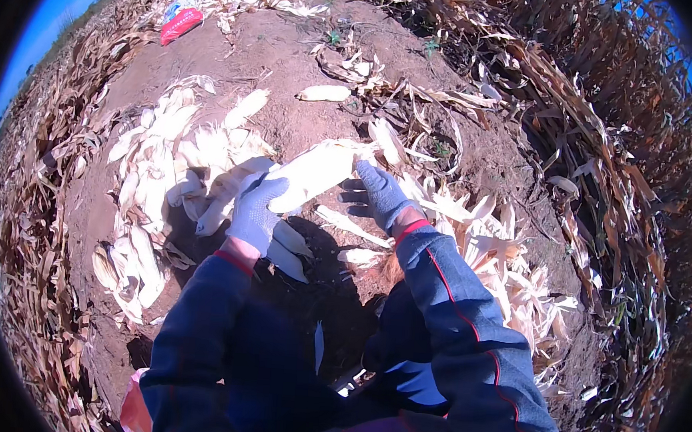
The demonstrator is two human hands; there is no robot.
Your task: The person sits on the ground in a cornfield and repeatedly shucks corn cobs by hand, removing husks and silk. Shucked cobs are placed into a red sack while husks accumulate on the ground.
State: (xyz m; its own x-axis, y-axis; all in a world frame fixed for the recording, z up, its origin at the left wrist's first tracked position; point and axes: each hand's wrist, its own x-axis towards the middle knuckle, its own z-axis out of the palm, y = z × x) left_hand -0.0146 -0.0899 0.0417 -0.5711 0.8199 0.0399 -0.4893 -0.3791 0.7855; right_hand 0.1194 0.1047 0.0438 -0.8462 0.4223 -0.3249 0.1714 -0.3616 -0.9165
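Note:
A pale ear of corn (319, 172) lies across my gloved left hand (257, 207), which grips its near, rounded end with the thumb over the side. The ear tilts up to the right. At its far end, the top digit of my gloved right hand (377, 194) meets the papery husk (365, 151); whether it pinches the husk is unclear. The other right fingers sit lower, spread and in shade. Beneath and left of my left hand is a heap of pale corn ears (157, 160), partly in my shadow. Loose stripped husks (494, 244) lie by my right forearm.
A single corn ear (323, 93) rests on the bare soil (255, 47) ahead. Dry cornstalks (592, 143) form a bank on the right, with more stalks (37, 236) at left. A red bag (182, 26) lies far ahead; pinkish plastic (137, 409) shows near my left elbow.

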